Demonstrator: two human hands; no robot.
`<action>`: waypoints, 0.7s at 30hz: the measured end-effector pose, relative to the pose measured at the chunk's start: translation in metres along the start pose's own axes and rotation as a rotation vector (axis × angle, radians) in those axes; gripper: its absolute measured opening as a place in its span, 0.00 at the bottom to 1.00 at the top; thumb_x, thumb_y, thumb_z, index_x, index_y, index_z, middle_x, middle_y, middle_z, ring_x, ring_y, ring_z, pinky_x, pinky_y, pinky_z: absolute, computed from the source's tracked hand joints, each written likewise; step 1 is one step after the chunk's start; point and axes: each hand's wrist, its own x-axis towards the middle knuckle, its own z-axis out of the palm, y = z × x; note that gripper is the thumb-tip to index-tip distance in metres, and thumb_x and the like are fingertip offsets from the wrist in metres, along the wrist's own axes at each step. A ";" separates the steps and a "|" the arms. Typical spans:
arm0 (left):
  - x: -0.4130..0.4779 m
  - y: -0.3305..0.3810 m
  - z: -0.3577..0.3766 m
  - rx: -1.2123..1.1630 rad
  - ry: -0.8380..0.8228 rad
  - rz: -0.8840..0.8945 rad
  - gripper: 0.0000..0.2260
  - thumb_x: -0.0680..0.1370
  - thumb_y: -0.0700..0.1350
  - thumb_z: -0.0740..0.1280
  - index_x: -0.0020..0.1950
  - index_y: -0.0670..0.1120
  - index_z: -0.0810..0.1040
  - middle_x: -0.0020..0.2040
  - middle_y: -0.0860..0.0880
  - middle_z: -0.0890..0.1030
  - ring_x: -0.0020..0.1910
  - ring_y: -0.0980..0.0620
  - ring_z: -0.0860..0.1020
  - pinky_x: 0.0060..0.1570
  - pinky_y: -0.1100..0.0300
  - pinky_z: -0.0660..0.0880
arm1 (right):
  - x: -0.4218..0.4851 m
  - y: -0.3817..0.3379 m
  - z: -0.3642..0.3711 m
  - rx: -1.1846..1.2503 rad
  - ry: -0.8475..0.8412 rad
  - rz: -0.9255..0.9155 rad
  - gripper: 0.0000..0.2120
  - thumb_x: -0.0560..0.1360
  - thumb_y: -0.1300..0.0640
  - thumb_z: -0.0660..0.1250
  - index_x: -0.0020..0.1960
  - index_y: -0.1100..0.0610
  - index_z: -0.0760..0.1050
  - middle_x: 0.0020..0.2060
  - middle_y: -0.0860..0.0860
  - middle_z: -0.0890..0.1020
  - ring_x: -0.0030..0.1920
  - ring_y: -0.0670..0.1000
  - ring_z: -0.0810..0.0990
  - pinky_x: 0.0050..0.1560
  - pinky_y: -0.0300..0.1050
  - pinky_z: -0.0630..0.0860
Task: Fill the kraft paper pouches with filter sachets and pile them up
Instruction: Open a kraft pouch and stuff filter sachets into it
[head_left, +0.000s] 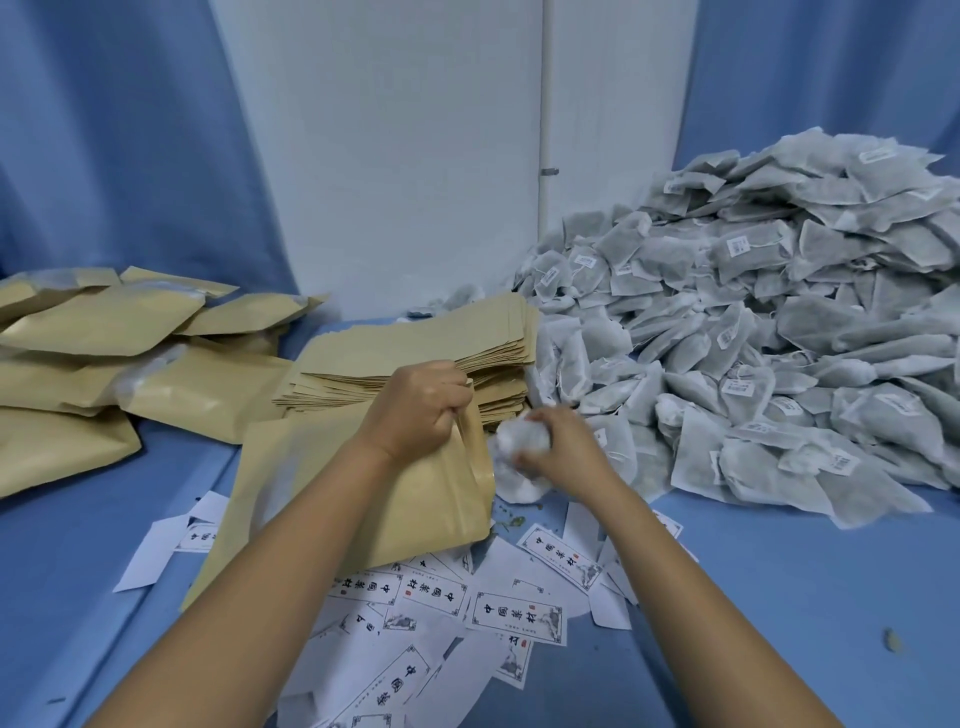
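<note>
Kraft-brown pouch (363, 499) is held at its top edge by the L hand (415, 405): fingers curled tight round the lip, mouth lifted. Fingertips are tucked behind the paper, so can't tell how wide the mouth gapes. L forearm crosses the pouch & hides its middle; the bottom corner lies on the paper slips (514, 613).

R hand (558, 441) is just right of the pouch mouth, fingers wrapped round a white bunch of sachets (519, 441). Motion blur here: no. of sachets in the grip is unclear, and whether the bunch touches the pouch edge can't be told. A loose sachet (524, 488) lies just below the hand, partly covered by the wrist.

Behind the L hand: stack of empty pouches (415, 353), flat, fanned, front edge hidden by the knuckles. Further left, pile of filled pouches (104, 332), puffy, overlapping, cut off by the frame's left edge. Some show a cloudy clear patch; contents not readable.

Right side: sachet heap (779, 338), grey-white w/ small tags, running out of frame at right; tag print too small to read. Slips carry black characters & a framed border; many overlap, lower ones cut off at the bottom. R forearm hides more slips. All rests on a blue table cover (779, 597); blue curtain (104, 130) & white panel (389, 156) at back.
</note>
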 end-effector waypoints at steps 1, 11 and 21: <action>0.000 0.000 0.000 0.002 -0.001 -0.002 0.08 0.62 0.36 0.52 0.25 0.41 0.68 0.25 0.46 0.68 0.28 0.47 0.68 0.26 0.61 0.63 | -0.003 0.006 0.010 -0.090 -0.124 0.037 0.27 0.69 0.50 0.74 0.64 0.55 0.71 0.60 0.55 0.73 0.60 0.57 0.73 0.58 0.47 0.71; -0.002 0.002 0.005 0.017 0.016 -0.003 0.07 0.62 0.37 0.52 0.25 0.41 0.67 0.25 0.47 0.68 0.28 0.48 0.66 0.27 0.62 0.60 | -0.013 -0.010 0.032 0.356 0.254 0.029 0.10 0.74 0.60 0.66 0.54 0.52 0.75 0.45 0.46 0.81 0.47 0.48 0.79 0.44 0.40 0.75; 0.013 0.016 0.003 -0.132 0.224 -0.081 0.06 0.61 0.39 0.53 0.24 0.41 0.65 0.25 0.45 0.65 0.28 0.49 0.63 0.25 0.56 0.64 | -0.015 -0.058 0.004 0.386 -0.264 -0.095 0.13 0.74 0.64 0.63 0.34 0.53 0.66 0.29 0.46 0.71 0.30 0.42 0.67 0.31 0.33 0.63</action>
